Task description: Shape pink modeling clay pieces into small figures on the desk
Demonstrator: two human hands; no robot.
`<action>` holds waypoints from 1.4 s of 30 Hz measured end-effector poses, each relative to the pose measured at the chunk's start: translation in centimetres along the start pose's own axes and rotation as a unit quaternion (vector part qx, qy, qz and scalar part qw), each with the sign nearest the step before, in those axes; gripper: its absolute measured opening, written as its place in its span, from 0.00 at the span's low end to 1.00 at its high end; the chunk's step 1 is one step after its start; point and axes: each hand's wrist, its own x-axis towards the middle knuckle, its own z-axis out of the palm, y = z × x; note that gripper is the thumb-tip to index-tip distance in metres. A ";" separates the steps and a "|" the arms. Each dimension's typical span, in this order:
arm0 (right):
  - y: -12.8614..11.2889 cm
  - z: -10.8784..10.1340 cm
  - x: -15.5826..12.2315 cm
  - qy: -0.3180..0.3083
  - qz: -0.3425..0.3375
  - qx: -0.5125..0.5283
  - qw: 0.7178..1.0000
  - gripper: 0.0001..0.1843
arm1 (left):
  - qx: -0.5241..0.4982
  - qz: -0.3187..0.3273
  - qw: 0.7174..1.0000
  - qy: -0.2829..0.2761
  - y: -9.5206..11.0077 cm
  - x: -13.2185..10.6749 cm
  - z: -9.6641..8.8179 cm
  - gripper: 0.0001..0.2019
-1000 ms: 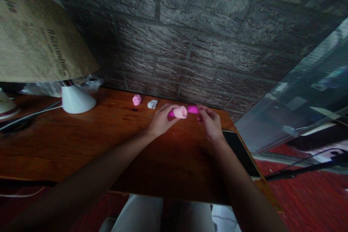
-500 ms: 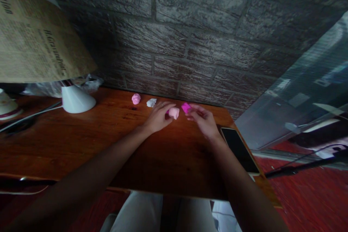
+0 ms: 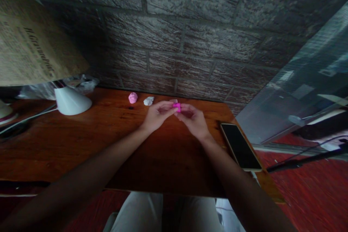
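Note:
In the middle of the table, my left hand [image 3: 159, 115] and my right hand [image 3: 193, 119] meet, fingertips pinched on a small bright magenta lump of modelling clay [image 3: 177, 107]. Just behind the fingers a bit of a pale pink clay lump [image 3: 173, 100] shows; the rest of it is hidden. To the left of my left hand lies a crumpled white clay lump [image 3: 148, 100]. Farther left sits a rounded pink clay lump [image 3: 133, 97].
On the wooden table [image 3: 89, 145], a lamp with a newsprint shade [image 3: 35, 43] and white base [image 3: 72, 100] stands at the left, with plastic wrapping [image 3: 84, 83] behind it. A phone [image 3: 240, 146] lies by the right edge. A brick wall [image 3: 190, 43] borders the back.
My right hand has moved left with its magenta clay to meet my left hand, and both now pinch magenta clay. The pale pink lump beside my left fingers now shows behind them.

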 end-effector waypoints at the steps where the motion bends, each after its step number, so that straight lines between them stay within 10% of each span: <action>1: 0.1 0.3 -0.1 0.000 -0.013 -0.017 1.000 0.17 | -0.002 -0.003 1.000 0.000 0.1 -0.1 0.0 0.20; 11: 0.5 3.9 -1.5 0.039 -0.021 0.044 0.998 0.19 | -0.042 -0.051 0.998 0.008 0.6 0.0 -2.1 0.18; 18: 0.7 2.6 -1.8 0.004 0.093 0.105 0.990 0.24 | -0.133 -0.143 0.976 -0.092 -0.4 -0.5 -1.2 0.20; 27: -1.2 1.2 -1.1 -0.108 0.078 0.063 0.989 0.28 | -0.111 -0.075 0.983 -0.123 1.0 0.1 -2.0 0.18; 42: 0.8 1.3 -1.1 -0.040 0.052 0.109 0.992 0.29 | -0.099 -0.094 0.983 -0.121 -0.4 -0.4 -2.1 0.26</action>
